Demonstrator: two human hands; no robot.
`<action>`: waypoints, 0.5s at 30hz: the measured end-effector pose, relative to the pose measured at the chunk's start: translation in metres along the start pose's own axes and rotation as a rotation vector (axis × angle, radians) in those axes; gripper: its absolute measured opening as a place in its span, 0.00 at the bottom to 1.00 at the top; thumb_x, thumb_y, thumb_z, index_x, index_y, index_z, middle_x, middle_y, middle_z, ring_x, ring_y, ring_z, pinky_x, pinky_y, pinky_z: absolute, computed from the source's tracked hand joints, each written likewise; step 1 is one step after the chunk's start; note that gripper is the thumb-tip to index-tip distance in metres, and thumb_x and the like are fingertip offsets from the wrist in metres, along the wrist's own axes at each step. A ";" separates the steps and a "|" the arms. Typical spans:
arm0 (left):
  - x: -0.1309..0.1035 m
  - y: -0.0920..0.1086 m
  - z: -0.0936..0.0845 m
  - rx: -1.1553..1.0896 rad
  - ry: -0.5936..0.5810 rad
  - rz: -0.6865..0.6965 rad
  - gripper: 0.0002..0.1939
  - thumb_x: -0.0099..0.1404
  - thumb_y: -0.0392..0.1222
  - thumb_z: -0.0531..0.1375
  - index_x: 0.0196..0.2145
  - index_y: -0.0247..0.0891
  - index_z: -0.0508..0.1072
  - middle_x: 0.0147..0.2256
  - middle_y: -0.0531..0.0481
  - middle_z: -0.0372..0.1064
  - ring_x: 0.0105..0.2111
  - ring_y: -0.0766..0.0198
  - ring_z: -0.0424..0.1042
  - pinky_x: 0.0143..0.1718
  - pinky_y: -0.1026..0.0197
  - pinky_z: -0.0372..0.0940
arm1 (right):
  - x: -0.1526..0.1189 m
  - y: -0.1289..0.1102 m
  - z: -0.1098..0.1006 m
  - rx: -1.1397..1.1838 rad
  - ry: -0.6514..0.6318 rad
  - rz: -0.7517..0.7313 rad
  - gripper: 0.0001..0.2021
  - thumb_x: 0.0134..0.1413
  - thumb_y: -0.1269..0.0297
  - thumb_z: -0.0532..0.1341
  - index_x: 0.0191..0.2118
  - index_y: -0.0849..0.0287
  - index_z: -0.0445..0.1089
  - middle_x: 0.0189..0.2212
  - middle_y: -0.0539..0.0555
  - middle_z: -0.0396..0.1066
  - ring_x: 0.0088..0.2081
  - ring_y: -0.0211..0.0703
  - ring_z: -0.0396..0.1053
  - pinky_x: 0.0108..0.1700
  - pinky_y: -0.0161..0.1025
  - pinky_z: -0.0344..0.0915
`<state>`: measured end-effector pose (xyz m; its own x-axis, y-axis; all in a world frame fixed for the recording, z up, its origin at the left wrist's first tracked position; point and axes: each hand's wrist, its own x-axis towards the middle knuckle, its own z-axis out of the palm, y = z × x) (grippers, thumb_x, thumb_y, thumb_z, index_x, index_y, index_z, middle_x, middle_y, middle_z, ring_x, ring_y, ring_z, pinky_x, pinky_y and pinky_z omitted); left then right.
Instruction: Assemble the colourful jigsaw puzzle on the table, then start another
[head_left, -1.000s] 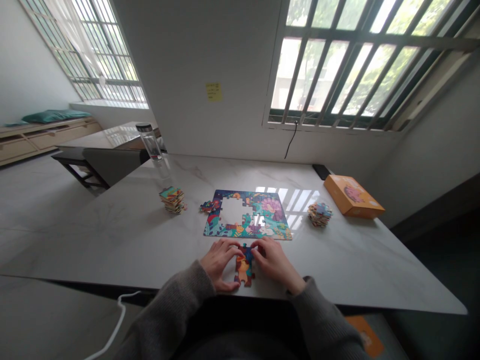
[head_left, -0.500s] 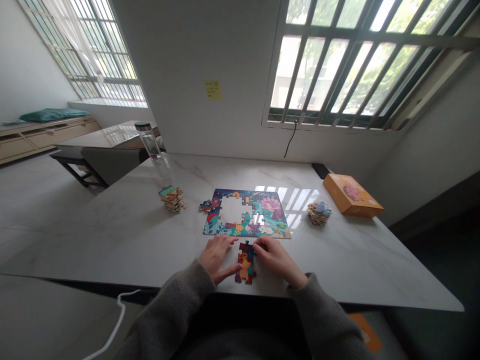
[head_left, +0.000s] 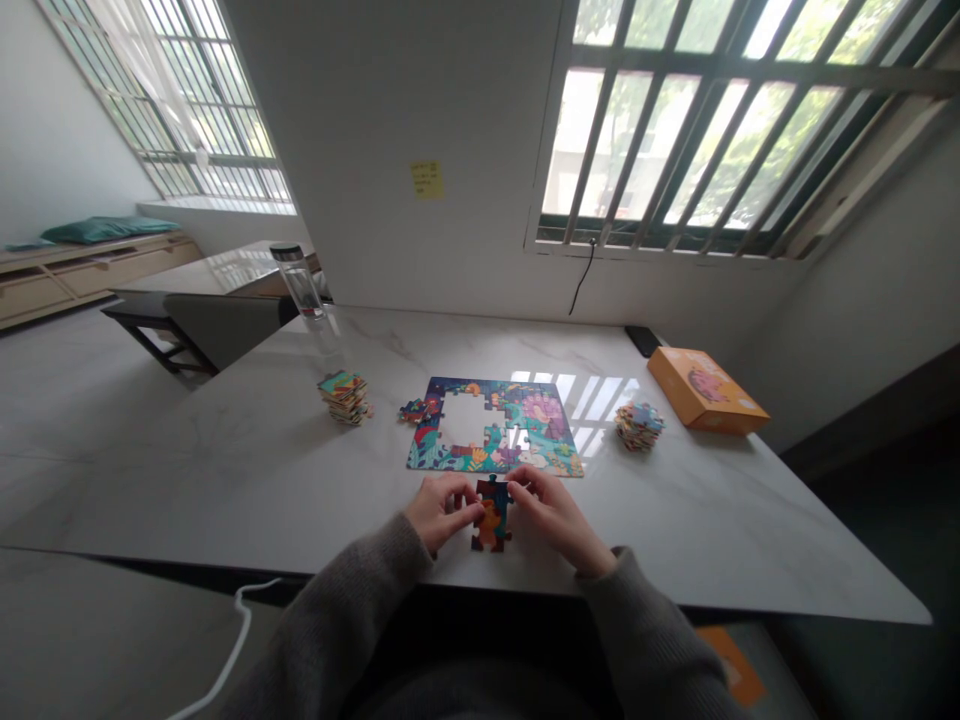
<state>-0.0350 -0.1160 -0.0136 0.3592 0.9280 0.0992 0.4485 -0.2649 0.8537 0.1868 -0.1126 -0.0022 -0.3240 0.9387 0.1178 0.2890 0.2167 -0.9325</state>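
Between my hands is a small joined section of jigsaw puzzle (head_left: 491,522), dark blue and red with an orange figure. My left hand (head_left: 444,510) pinches its left edge with thumb and fingers. On the opposite side, my right hand (head_left: 551,512) grips the upper right edge between thumb and fingertips. Just beyond lies the partly assembled jigsaw puzzle (head_left: 551,408), colourful, with a large gap left of its middle and a smaller one lower right. A few loose puzzle pieces (head_left: 413,411) touch or overlap its left edge.
Stacks of puzzle pieces stand at left (head_left: 344,398) and right (head_left: 639,427). An orange box (head_left: 705,390) and a dark phone-like object (head_left: 641,341) are at the back right. A glass bottle (head_left: 298,282) stands at the table's (head_left: 247,460) far left corner.
My left hand has closed from spread fingers onto the joined section's left edge. The section's near end appears lifted or shifted slightly away from me. My right hand stays at its edge.
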 end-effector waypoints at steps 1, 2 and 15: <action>0.000 0.000 -0.001 -0.048 -0.005 -0.003 0.15 0.62 0.51 0.61 0.27 0.36 0.71 0.28 0.52 0.67 0.28 0.64 0.63 0.33 0.61 0.58 | -0.001 0.000 0.000 0.027 -0.004 -0.021 0.12 0.63 0.55 0.57 0.40 0.58 0.71 0.35 0.51 0.71 0.36 0.41 0.67 0.39 0.37 0.63; 0.000 0.000 -0.001 -0.084 -0.009 -0.005 0.15 0.62 0.52 0.61 0.27 0.36 0.70 0.27 0.52 0.66 0.27 0.65 0.63 0.32 0.61 0.57 | -0.001 0.000 0.000 0.042 -0.011 -0.036 0.11 0.63 0.55 0.57 0.41 0.57 0.70 0.35 0.51 0.71 0.36 0.41 0.67 0.40 0.37 0.63; 0.000 0.001 0.002 -0.110 0.016 -0.069 0.15 0.63 0.52 0.61 0.30 0.36 0.70 0.27 0.53 0.66 0.24 0.67 0.58 0.28 0.63 0.55 | -0.005 -0.003 0.003 -0.048 -0.182 -0.141 0.10 0.63 0.60 0.60 0.46 0.55 0.74 0.41 0.54 0.74 0.41 0.45 0.70 0.46 0.40 0.66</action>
<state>-0.0328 -0.1174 -0.0137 0.3172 0.9472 0.0460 0.3791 -0.1712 0.9094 0.1851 -0.1185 -0.0012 -0.5198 0.8355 0.1779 0.2703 0.3585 -0.8936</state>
